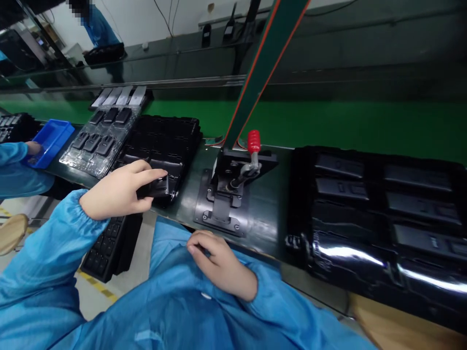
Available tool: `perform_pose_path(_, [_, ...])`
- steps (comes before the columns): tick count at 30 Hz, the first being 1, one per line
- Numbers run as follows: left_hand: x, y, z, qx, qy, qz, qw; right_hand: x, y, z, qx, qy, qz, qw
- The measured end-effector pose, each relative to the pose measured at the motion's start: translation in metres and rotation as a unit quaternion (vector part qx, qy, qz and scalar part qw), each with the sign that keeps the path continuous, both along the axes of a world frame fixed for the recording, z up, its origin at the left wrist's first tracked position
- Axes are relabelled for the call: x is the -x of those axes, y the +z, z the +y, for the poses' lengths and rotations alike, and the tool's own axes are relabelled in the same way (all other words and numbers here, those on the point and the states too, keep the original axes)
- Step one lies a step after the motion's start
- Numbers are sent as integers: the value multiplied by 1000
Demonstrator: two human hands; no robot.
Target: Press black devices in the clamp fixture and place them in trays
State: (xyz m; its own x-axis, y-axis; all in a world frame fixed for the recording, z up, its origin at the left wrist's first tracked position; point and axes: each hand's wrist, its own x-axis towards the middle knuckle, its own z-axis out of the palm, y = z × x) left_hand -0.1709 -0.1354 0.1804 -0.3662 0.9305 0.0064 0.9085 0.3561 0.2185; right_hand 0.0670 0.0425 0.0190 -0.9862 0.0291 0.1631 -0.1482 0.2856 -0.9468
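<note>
My left hand [122, 188] grips a small black plastic part with a glossy face [159, 187], thumb below it and fingers above. It is over the near end of a black moulded tray [166, 133]; whether the part touches the tray I cannot tell. My right hand [221, 265] rests closed at the bench's front edge, against my blue smock, with nothing visible in it. Between the trays stands a toggle clamp fixture [233, 182] with a red handle [254, 141], its base plate on the bench.
On the right, another black tray [350, 214] holds several dark housings. To the left are a clear tray [83, 160] of black parts and a blue bin [54, 141] with a co-worker's hand [34, 148] in it. Stacked black trays [105, 248] stand below the bench. A green strip runs behind.
</note>
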Motion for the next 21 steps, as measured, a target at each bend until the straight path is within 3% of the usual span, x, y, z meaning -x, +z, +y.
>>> perform_pose_path(6, [-27,-3,4,-2,-10,-24,1000,6,16,-5,38,-4,38,999])
perform_pose_path(11, [-51,-14,15,-12,-23,-35,999,3,19,-13,66,-33,47,996])
perform_pose_path(15, [-72,-30,28,-32,-10,-42,999,-4,16,-19,132,-86,-2,988])
perform_pose_path(21, [-100,-66,54,-64,29,-30,997,-7,4,-13,260,-186,-72,945])
